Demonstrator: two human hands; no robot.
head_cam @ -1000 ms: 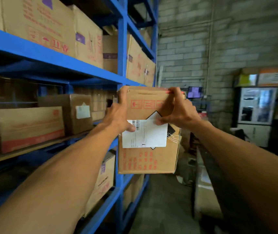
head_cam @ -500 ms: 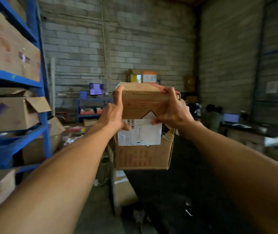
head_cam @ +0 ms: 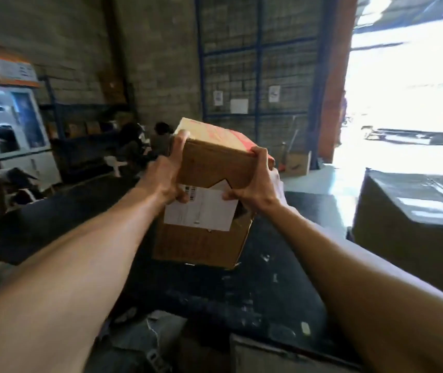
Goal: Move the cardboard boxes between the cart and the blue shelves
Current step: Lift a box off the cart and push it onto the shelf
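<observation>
Observed one cardboard box in transit, lifted clear of every support and tilted, with part of its top face in view. Held at the upper corners:
- left hand gripping the near left corner, fingers curled over the top edge, thumb pressed onto the white label;
- right hand gripping the near right corner, fingers hooked over the red-printed top.

Below the box, noted a dark flat surface, scuffed and littered with scraps. Possibly the cart deck, not confirmed. Off to the right, beside a bright doorway, a large dark wrapped crate, well apart from the held box. Against the rear wall, a blue frame. No loaded blue shelves in view.

Judged status:
- Pick-up complete for this box, carry under way, set-down not yet done.
- Destination not determinable with certainty, the dark surface beneath being the likeliest.
- Number of boxes already moved or left to move: cannot tell from this view.
- Remaining for this box: lower, level out, seat flat, release both grips.
</observation>
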